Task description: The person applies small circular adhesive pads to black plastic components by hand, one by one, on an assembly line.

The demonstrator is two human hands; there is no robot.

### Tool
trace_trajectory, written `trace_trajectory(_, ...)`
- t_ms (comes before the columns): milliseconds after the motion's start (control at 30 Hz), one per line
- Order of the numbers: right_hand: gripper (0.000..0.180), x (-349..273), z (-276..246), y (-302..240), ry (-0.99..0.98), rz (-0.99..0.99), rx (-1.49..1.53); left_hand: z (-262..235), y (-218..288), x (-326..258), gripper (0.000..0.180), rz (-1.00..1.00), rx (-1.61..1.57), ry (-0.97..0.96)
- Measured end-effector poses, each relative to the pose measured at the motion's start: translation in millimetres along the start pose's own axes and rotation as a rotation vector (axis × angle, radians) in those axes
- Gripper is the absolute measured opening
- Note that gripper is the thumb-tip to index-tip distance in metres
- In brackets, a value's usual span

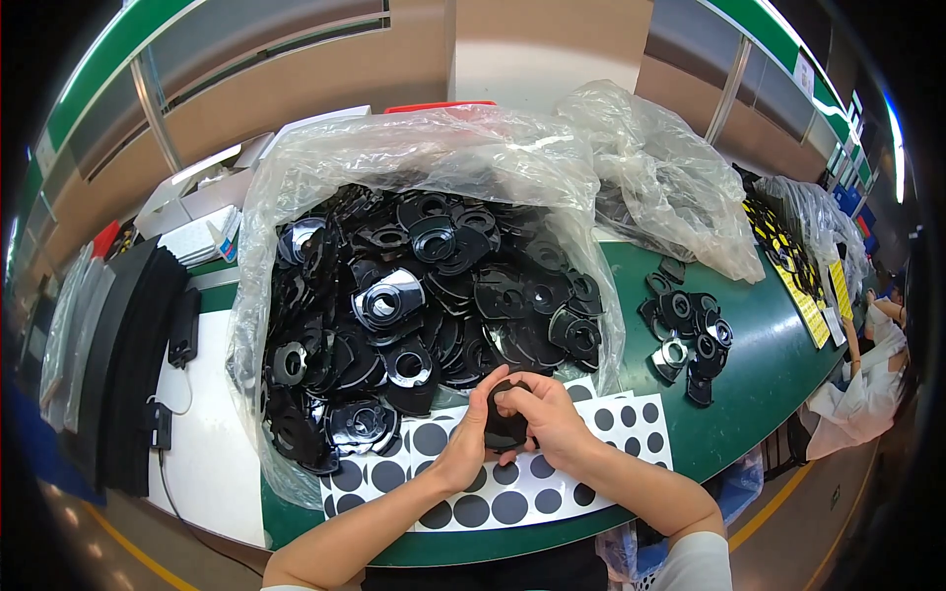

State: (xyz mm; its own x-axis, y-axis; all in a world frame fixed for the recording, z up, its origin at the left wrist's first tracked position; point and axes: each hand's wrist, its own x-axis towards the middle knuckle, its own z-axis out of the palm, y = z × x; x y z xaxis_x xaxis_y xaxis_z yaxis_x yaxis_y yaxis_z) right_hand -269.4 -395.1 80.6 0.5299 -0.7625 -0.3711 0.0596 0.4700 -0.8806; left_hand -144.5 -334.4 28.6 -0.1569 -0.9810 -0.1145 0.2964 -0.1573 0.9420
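Between my two hands is a black plastic part (505, 431), dark and rounded, held above the table's front. My left hand (471, 433) grips its left side, fingers along the edge. The fingers of my right hand (554, 422) close round its right side, with the thumb pressed onto its face. Beneath my hands lie white sheets (648, 433) bearing rows of round dark grey stickers (509, 507). Just beyond, a big clear plastic bag (434, 138) lies open, full of glossy black plastic parts (389, 300) with round holes.
A small heap of similar black parts (680, 310) lies on the green table (641, 264) at right. Behind it sits another clear bag (660, 172). Black foam sheets (123, 364) stand at left beside a cable (169, 497). Another person (867, 379) sits at far right.
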Motion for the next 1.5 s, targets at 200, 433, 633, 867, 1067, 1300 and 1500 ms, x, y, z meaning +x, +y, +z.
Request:
trace_trajectory(200,0.012,-0.8,3.9,0.6,0.026,0.000,0.003,0.2,2.1,0.4,0.072,-0.006,-0.013,0.009)
trace_trajectory(433,0.012,-2.0,3.6,-1.7,0.024,0.028,0.021,0.8,0.5,1.0,0.070,-0.007,-0.005,0.009)
trace_trajectory(633,0.012,0.1,1.0,1.1,-0.008,0.019,0.012,3.2,1.9,0.9,0.074,0.004,0.014,0.018)
trace_trajectory(867,0.013,1.2,2.1,2.5,0.006,0.003,0.000,1.2,1.7,1.6,0.068,-0.017,-0.079,-0.002)
trace_trajectory(1067,0.015,-1.9,4.3,-3.6,0.007,0.032,-0.017,2.0,-0.4,3.0,0.074,0.018,-0.029,0.017)
trace_trajectory(1300,0.015,-3.5,4.8,-1.0,0.013,0.014,-0.024,1.9,1.0,0.5,0.074,-0.001,-0.023,0.009)
trace_trajectory(1500,0.015,-4.6,2.3,1.7,0.015,-0.049,-0.035,2.9,-2.2,2.8,0.073,0.034,0.003,-0.008)
